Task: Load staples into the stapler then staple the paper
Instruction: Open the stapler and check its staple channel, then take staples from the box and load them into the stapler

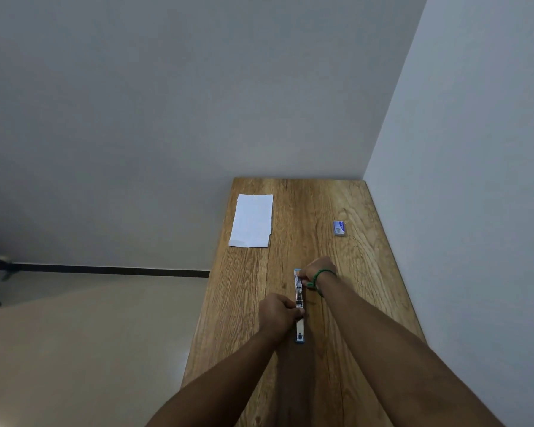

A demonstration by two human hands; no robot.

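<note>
A blue and metal stapler lies swung open flat along the wooden table, its long axis pointing away from me. My left hand grips its middle from the left side. My right hand, with a green band at the wrist, pinches the stapler's far end. A white sheet of paper lies at the far left of the table. A small blue and white staple box sits at the far right, apart from both hands.
The table is narrow, with its right side against a grey wall and its far end against another wall. Its left edge drops to a beige floor. A dark object shows at the far left edge of the view.
</note>
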